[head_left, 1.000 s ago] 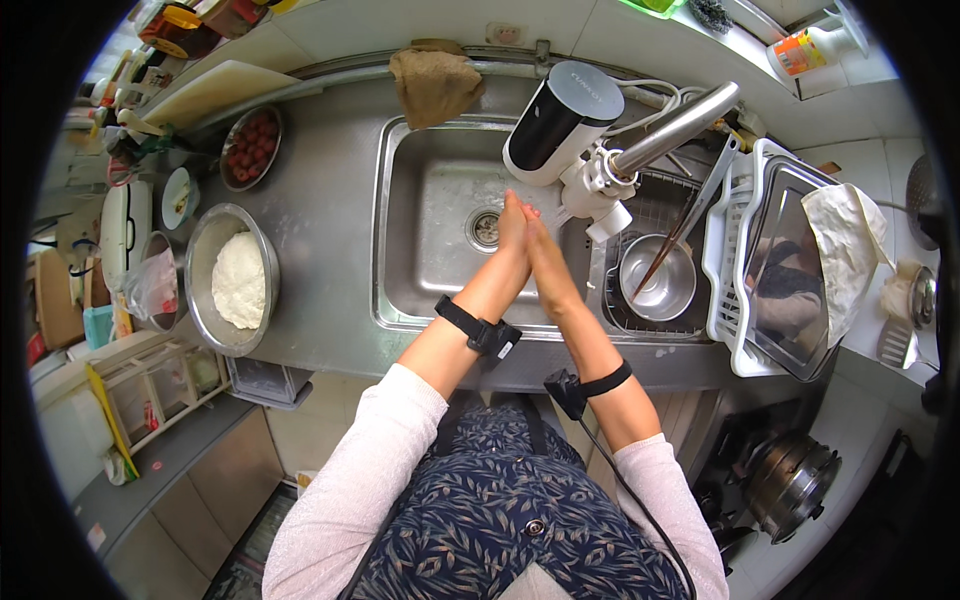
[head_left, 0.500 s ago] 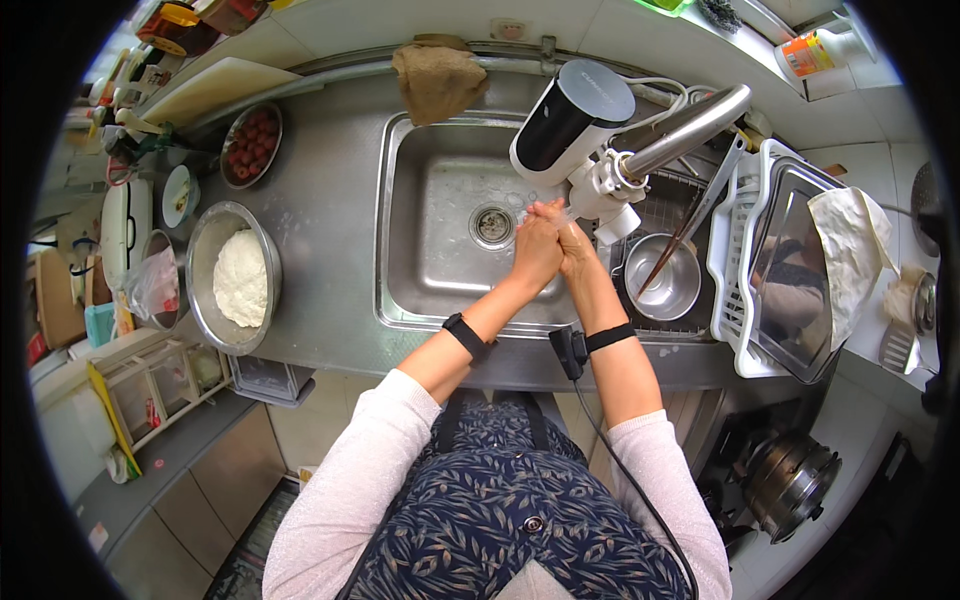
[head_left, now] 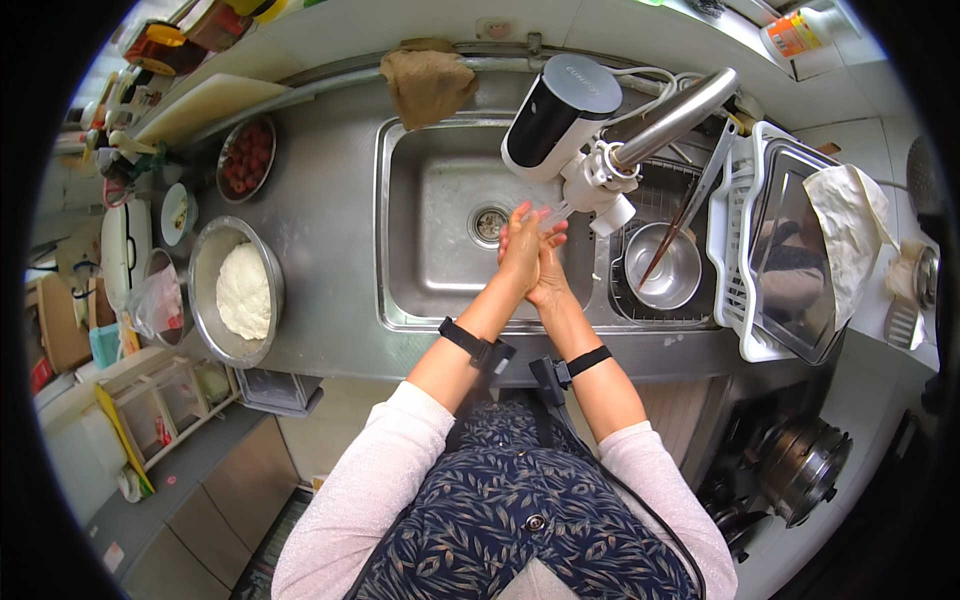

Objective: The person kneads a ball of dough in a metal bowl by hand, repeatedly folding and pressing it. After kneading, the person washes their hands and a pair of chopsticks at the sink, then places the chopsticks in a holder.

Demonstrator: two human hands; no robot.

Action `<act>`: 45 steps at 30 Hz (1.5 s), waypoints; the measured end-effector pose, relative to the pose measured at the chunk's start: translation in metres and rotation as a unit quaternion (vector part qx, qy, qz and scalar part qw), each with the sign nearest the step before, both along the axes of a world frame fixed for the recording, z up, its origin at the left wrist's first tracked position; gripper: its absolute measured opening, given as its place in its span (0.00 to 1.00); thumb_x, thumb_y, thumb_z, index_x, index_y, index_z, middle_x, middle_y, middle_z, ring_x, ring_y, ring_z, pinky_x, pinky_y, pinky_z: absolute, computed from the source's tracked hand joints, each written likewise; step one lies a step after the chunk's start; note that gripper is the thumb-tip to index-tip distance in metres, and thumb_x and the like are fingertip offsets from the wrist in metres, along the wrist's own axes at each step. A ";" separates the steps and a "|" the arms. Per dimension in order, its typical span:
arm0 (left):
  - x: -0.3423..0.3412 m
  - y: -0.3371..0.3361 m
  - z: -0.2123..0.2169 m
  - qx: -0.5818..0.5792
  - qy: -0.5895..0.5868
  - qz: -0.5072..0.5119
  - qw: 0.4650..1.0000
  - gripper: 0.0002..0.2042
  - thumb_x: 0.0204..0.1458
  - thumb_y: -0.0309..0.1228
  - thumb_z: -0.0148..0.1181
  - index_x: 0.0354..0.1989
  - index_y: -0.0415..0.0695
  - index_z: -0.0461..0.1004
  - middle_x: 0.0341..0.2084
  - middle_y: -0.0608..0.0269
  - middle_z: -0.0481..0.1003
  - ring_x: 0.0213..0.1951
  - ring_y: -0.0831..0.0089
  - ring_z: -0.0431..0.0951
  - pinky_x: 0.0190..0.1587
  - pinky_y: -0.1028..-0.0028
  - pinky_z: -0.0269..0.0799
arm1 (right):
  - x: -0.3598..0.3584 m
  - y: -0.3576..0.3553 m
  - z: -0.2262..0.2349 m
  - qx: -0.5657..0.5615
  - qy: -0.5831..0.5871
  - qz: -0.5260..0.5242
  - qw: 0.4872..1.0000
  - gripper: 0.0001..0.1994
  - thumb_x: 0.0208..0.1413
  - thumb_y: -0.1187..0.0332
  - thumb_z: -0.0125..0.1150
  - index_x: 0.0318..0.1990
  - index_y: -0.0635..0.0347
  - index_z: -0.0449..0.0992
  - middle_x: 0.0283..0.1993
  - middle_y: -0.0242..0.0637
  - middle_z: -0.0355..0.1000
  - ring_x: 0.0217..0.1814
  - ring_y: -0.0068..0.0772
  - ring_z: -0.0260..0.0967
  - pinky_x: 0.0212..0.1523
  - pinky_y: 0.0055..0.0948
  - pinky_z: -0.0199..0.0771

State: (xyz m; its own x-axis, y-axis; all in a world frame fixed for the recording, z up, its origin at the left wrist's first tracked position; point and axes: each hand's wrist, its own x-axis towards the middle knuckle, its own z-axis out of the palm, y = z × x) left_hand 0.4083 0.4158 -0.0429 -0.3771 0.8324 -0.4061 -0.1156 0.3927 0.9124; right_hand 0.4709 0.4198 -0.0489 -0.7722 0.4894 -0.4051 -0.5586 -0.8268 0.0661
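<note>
where the steel counter stretches across the middle of the view, a rectangular sink is set into it, right under the person's hands. over to the right there's a white dish rack with a dark shiny tray beside it, pale cloth draped on that. on the other side of the sink, a big metal bowl has a rounded white lump in it, dough by the look of it. a black and white cylinder stands behind the sink, just beside the metal tap. there's also a crumpled brown cloth at the back edge and a small steel pot right of the basin.

both hands are together over the sink, left hand against right hand, fingers loosely stretched out and a bit apart. can't tell if anything's between the palms tbh. each wrist has a black strap. the drain shows just left of the fingers, and smallest of all, a thin stream of water runs from the spout onto the fingertips.
</note>
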 end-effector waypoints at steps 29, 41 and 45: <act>-0.045 -0.062 0.097 0.220 0.187 -0.178 0.941 0.09 0.48 0.28 0.65 0.27 0.38 0.69 0.22 0.65 0.72 0.26 0.78 0.70 0.32 0.76 0.70 | 0.091 -0.018 0.111 0.559 -0.460 -0.051 0.689 0.15 0.40 0.77 0.53 0.37 0.60 0.81 0.32 0.33 0.73 0.26 0.24 0.65 0.26 0.26 0.65; 0.049 -0.065 0.114 0.080 0.306 -0.518 0.795 0.27 0.49 0.39 0.63 0.57 0.43 0.66 0.57 0.46 0.65 0.57 0.52 0.66 0.59 0.57 0.59 | 0.223 -0.103 0.134 0.466 -0.618 0.160 0.612 0.18 0.57 0.58 0.54 0.48 0.61 0.75 0.52 0.43 0.71 0.55 0.37 0.69 0.54 0.34 0.69; 0.123 -0.096 0.146 0.303 0.529 -0.537 0.583 0.30 0.42 0.36 0.67 0.56 0.43 0.67 0.61 0.47 0.59 0.62 0.49 0.57 0.62 0.51 0.51 | 0.290 -0.162 0.144 0.494 -0.757 0.174 0.390 0.15 0.48 0.58 0.61 0.39 0.58 0.80 0.52 0.47 0.70 0.63 0.51 0.57 0.62 0.50 0.56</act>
